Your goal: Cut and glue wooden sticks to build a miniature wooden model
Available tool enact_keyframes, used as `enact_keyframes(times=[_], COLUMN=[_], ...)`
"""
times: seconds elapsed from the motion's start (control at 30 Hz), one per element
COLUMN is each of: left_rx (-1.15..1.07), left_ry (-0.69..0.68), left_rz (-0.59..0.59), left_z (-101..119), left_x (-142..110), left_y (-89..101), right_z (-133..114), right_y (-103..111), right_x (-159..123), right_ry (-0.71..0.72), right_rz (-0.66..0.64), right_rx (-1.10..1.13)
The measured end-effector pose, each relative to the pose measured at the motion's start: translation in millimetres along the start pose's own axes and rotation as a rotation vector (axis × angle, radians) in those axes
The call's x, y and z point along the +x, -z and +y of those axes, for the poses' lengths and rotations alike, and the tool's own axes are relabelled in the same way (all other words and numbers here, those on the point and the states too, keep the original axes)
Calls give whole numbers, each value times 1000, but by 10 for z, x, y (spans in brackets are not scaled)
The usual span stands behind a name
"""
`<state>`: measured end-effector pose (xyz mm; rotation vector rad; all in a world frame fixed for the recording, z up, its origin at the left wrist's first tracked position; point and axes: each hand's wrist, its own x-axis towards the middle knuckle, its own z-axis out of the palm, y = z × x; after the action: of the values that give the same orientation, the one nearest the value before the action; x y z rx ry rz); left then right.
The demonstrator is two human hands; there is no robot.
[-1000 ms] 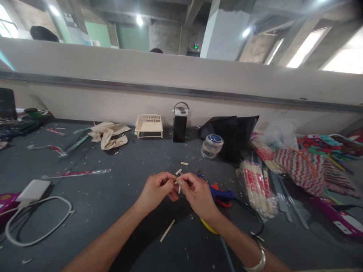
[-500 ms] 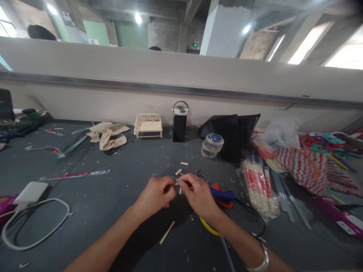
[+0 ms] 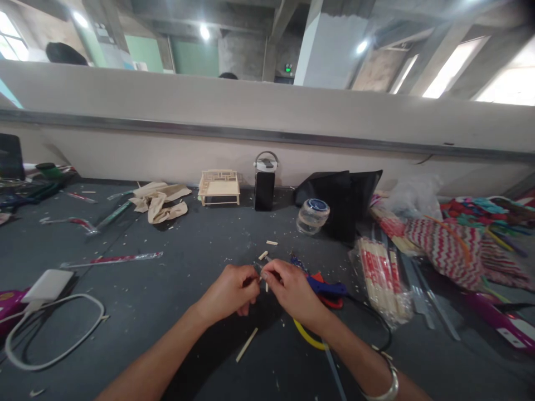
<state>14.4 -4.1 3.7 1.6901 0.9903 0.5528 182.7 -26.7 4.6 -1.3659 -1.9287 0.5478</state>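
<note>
My left hand (image 3: pixel 232 289) and my right hand (image 3: pixel 288 289) meet at the fingertips over the dark table, both with pinched fingers. Whatever is between them is mostly hidden; it looks like a small pale bit, too small to name. Just beyond the fingertips lie short wooden pieces (image 3: pixel 263 255), and a longer wooden stick (image 3: pixel 247 345) rests on the table below the hands. Beside my right wrist are a blue-handled tool (image 3: pixel 328 287) with a black cord and a yellow ring-shaped thing (image 3: pixel 308 336), partly covered by the forearm.
Toward the back stand a miniature wooden bed (image 3: pixel 219 188), a black phone (image 3: pixel 264 191) and a clear jar (image 3: pixel 312 216). Bagged wooden sticks (image 3: pixel 382 278) and patterned knit cloth (image 3: pixel 445 248) lie right. Crumpled beige cloth (image 3: pixel 161 200) and a white charger (image 3: pixel 48 285) with cable are left.
The whole view has shifted slightly downward. My hands stay together at almost the same spot, with only a small shift of the fingers.
</note>
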Motion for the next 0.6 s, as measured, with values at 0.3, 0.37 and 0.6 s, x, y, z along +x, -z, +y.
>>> enact_keyframes(times=[0.3, 0.37, 0.6], left_rx=[-491, -570, -330], left_ry=[140, 118, 47], left_rz=[-3, -28, 19], left_z=[87, 107, 69], left_x=[29, 26, 11], left_y=[-18, -9, -3], right_z=[-76, -72, -44], right_y=[60, 81, 88], right_x=[6, 13, 5], right_ry=[89, 96, 97], right_rz=[91, 101, 61], right_rx=[70, 72, 56])
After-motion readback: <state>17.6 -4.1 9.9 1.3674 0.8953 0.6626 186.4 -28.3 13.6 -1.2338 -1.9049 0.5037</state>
